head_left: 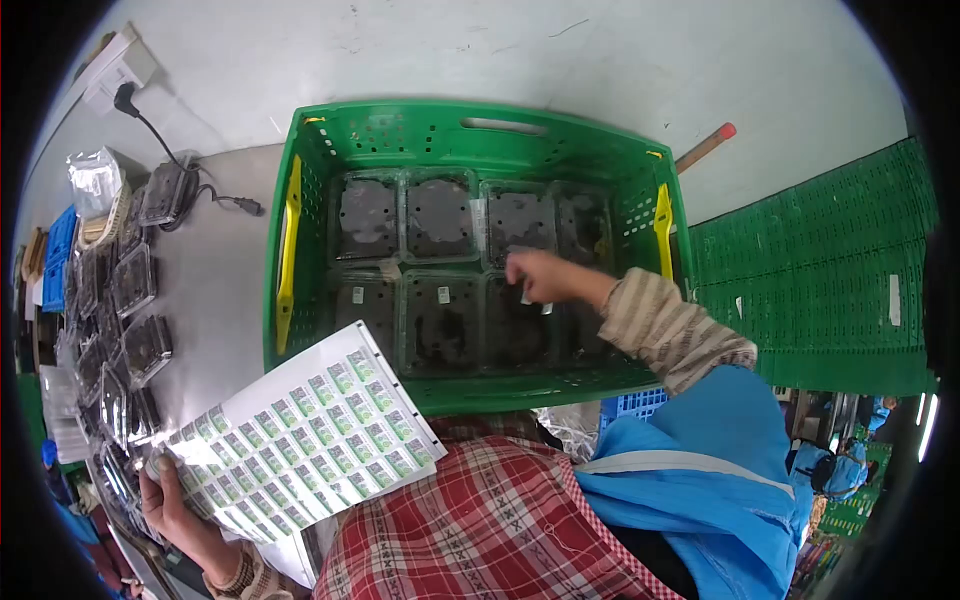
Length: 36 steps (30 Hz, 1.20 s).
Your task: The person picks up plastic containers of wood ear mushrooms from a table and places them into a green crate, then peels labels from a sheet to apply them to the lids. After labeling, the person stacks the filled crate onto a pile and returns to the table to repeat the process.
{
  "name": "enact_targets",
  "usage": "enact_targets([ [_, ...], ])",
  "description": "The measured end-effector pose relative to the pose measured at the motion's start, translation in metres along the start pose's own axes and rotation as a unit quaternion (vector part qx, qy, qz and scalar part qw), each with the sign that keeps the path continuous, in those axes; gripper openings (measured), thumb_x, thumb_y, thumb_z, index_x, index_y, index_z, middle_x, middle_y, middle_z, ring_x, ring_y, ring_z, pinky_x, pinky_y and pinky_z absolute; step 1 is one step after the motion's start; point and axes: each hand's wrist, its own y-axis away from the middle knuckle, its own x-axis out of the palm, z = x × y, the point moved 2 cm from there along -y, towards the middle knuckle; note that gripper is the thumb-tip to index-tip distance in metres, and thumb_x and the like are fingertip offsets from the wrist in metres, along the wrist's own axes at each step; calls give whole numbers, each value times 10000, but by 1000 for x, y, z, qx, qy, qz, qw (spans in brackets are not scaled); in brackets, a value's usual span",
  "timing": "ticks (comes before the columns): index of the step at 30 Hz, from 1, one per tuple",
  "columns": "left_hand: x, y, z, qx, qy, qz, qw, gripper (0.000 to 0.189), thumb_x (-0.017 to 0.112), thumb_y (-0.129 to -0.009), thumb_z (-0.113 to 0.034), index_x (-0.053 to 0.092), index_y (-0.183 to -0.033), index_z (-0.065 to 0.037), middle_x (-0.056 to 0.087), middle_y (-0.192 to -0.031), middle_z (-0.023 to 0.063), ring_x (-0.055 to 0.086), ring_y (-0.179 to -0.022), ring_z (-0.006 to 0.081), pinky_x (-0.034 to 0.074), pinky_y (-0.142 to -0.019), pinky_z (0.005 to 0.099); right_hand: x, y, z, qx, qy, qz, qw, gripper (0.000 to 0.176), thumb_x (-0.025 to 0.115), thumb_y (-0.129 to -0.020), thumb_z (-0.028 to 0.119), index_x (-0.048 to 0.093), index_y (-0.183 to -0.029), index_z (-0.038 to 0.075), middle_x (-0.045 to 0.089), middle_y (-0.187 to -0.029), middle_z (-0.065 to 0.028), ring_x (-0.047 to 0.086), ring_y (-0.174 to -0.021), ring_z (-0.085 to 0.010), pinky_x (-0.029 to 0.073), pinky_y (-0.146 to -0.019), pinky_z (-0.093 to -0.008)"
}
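My left hand (pixel 172 500) grips the lower left corner of a white sheet of label stickers (pixel 310 440), printed in green and grey rows with a blank strip along the top. My right hand (pixel 545 277) is over the green crate (pixel 400 125), its fingers pinched on a small white sticker (pixel 546 308) just above a clear plastic box (pixel 520 335). Several such lidded boxes with dark contents fill the crate in two rows. In the front row, one white sticker (pixel 358 295) and another sticker (pixel 444 295) lie on two lids.
More clear boxes (pixel 135 280) are stacked on the metal table (pixel 225 265) at left, near a black power cord (pixel 240 204). Stacked green crates (pixel 815 270) stand at right. Behind is a pale wall (pixel 600 60); a person in blue (pixel 845 470) is far right.
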Motion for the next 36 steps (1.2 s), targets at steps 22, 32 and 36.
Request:
enact_targets([
  [22, 124, 24, -44, 95, -49, 205, 973, 163, 621, -776, 24, 625, -938, 9, 611, -787, -7, 517, -696, 55, 421, -651, 195, -72, 65, 65, -37, -158, -230, 960, 518, 726, -679, 80, 502, -1143, 32, 550, -1021, -148, 570, -919, -258, 478, -828, -332],
  [32, 143, 49, -44, 94, -2, 249, 964, 63, 664, -753, 40, 619, -796, 47, 612, -709, 21, 486, -604, 46, 385, -531, 195, -45, 36, 207, -293, -237, -136, 916, 299, 673, -740, 56, 568, -1015, 0, 617, -962, -154, 621, -780, -275, 492, -698, -340],
  [36, 142, 49, -41, 156, -54, 239, 957, 78, 689, -726, 43, 614, -750, 44, 605, -695, 40, 484, -590, 56, 378, -515, 211, -46, 30, 215, -314, -202, -165, 913, 274, 666, -757, 92, 577, -1004, 11, 614, -924, -135, 612, -776, -277, 487, -661, -344],
])
